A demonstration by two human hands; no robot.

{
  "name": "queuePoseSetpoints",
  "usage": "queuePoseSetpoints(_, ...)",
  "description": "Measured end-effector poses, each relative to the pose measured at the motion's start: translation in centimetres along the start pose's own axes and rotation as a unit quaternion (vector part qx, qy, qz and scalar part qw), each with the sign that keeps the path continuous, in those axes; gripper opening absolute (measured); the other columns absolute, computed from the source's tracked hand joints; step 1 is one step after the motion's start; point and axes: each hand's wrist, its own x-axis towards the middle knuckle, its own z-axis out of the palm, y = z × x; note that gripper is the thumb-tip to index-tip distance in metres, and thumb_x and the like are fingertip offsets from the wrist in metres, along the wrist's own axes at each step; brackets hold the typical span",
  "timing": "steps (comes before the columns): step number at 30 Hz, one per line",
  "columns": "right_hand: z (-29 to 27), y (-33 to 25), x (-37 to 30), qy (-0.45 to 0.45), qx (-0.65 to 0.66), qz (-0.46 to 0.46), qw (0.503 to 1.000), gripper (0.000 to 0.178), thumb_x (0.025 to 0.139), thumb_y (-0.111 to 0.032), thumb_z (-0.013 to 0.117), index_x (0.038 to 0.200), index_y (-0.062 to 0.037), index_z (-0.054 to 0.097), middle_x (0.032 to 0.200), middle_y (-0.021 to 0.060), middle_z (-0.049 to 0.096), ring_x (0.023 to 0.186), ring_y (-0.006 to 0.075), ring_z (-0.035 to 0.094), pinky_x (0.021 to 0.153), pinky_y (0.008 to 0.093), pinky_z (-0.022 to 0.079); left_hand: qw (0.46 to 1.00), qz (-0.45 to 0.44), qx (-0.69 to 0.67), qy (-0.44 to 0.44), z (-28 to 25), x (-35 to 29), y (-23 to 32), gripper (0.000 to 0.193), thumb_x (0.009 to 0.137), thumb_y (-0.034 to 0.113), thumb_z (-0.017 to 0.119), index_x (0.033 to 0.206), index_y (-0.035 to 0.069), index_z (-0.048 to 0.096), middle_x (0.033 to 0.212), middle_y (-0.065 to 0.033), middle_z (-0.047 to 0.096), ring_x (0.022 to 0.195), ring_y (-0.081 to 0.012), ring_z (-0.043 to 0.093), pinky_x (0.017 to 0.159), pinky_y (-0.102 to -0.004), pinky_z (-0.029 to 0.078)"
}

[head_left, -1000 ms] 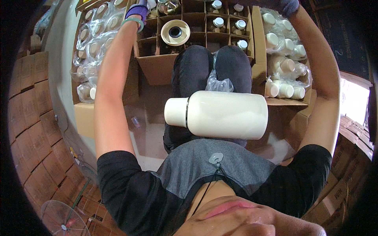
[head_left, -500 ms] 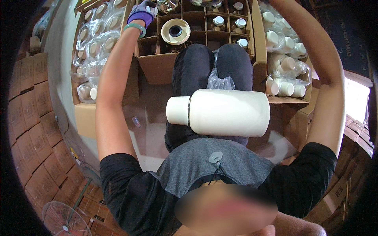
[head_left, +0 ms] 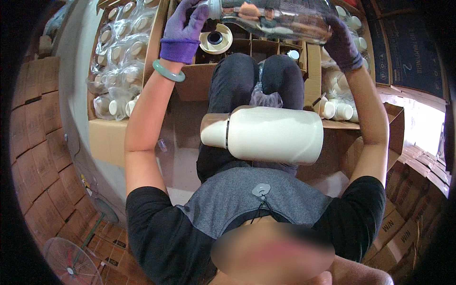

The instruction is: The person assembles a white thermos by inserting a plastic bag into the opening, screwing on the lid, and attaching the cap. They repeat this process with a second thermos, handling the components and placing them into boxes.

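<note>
Cardboard box (head_left: pixel 191 89) beneath, gloved fingers (head_left: pixel 198 18) grip both ends of a shiny, clear, apparently glass bottle (head_left: pixel 278 21).

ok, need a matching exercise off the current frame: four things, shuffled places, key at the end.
Things
1. Glossy vessel
2. White flask
3. Green bangle
4. Fan

Places
A. around the left wrist
B. lower left of the picture
C. over the lap
D. between the left hand and right hand

Pairs: 1-D, 2-C, 3-A, 4-B
</note>
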Motion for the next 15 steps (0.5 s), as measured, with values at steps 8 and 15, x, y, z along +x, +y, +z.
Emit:
queuePoseSetpoints(8, -0.9, -0.7, -12.1, 0.06, -0.161, -0.007, 0.985, 0.043, 0.079, 0.004, 0.069, 0.119, -0.0048, 0.058, 0.119, 0.0173, 0.06, 0.11, 0.0304, 0.059, 0.091, 0.0393, 0.049, 0.881, 0.33, 0.337, -0.028, 2.6, -4.7, 5.9, 0.025, 0.094, 0.008, 0.056, 0.115, -0.004, 0.063, 0.108, -0.0155, 0.067, 0.098, -0.028, 0.066, 0.088, -0.0345, 0.051)
queuePoseSetpoints(15, -5.8, -5.1, -22.7, 0.32, 0.357, 0.34, 0.809, 0.05, 0.088, -0.04, 0.059, 0.116, 0.0006, 0.061, 0.11, 0.0105, 0.065, 0.1, 0.0251, 0.062, 0.096, 0.0463, 0.049, 0.83, 0.104, 0.415, -0.359, -1.3, -16.2, 2.3, 0.116, 0.061, 0.052, 0.085, 0.148, -0.002, 0.03, 0.147, -0.0254, 0.038, 0.132, -0.0425, 0.042, 0.111, -0.0461, 0.036)
